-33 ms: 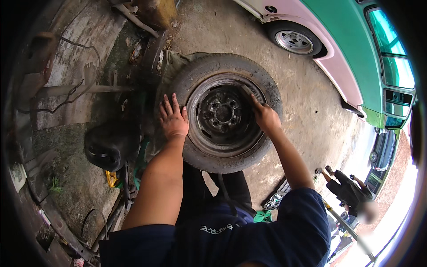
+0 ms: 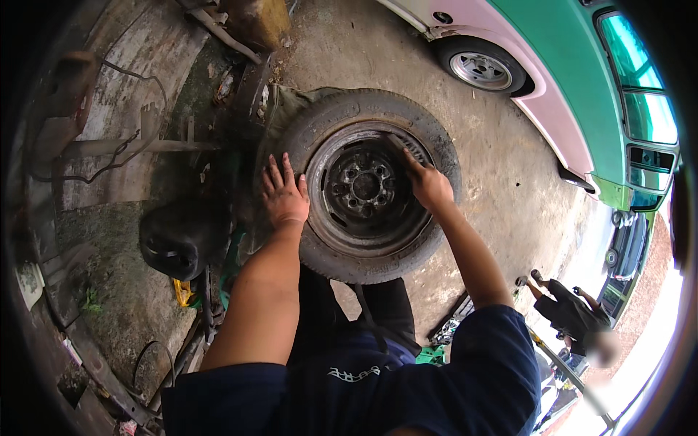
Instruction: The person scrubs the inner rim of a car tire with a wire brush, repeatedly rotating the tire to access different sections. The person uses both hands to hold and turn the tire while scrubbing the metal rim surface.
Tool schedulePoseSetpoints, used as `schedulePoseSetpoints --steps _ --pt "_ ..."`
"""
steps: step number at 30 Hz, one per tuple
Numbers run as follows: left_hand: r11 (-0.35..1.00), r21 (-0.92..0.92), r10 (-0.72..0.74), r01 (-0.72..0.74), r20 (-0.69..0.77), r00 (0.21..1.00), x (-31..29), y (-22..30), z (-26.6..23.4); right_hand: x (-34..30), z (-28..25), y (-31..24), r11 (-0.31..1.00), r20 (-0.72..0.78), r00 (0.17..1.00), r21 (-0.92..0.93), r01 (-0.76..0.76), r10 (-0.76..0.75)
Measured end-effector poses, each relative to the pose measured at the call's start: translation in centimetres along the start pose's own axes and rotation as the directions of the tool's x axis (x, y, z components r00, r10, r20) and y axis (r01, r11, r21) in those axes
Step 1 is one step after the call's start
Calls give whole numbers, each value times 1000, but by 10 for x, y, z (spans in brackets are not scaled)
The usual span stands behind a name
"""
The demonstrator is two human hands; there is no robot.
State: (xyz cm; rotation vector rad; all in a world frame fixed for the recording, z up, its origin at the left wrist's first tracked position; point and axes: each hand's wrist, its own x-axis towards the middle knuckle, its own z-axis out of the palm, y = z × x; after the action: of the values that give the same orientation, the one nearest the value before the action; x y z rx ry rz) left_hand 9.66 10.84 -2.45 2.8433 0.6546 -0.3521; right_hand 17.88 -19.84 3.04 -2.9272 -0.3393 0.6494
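A worn tire (image 2: 438, 116) on a dark steel wheel rim (image 2: 367, 185) lies flat in front of me, with the hub holes facing up. My left hand (image 2: 284, 196) rests with fingers spread on the tire's left sidewall, touching near the rim edge. My right hand (image 2: 430, 182) is closed round a narrow brush (image 2: 407, 151), its index finger stretched along it. The brush's far end touches the inside of the rim at the upper right. My fingers hide its near end.
A green and pink vehicle (image 2: 560, 80) with a silver wheel stands at the upper right. Worn metal parts and a dark rounded object (image 2: 171, 240) crowd the left. A person in dark clothes (image 2: 571, 312) is at the right. Tools (image 2: 452, 320) lie on the concrete floor near my legs.
My right hand and the brush have shifted slightly up and to the left along the rim. The left hand stays on the tire.
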Motion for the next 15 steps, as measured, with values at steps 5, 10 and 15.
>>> schedulePoseSetpoints --steps 5,10,15 --pt "1000 -14 -14 14 -11 1000 -2 -1 4 1 -4 -4 1000 96 995 -11 -14 15" --pt "999 -41 -15 12 -68 998 -3 -1 5 -55 -19 31 995 234 969 39 -93 81" --pt "996 -71 -58 54 -60 996 -17 5 -6 -36 -25 47 977 272 962 193 -87 32"
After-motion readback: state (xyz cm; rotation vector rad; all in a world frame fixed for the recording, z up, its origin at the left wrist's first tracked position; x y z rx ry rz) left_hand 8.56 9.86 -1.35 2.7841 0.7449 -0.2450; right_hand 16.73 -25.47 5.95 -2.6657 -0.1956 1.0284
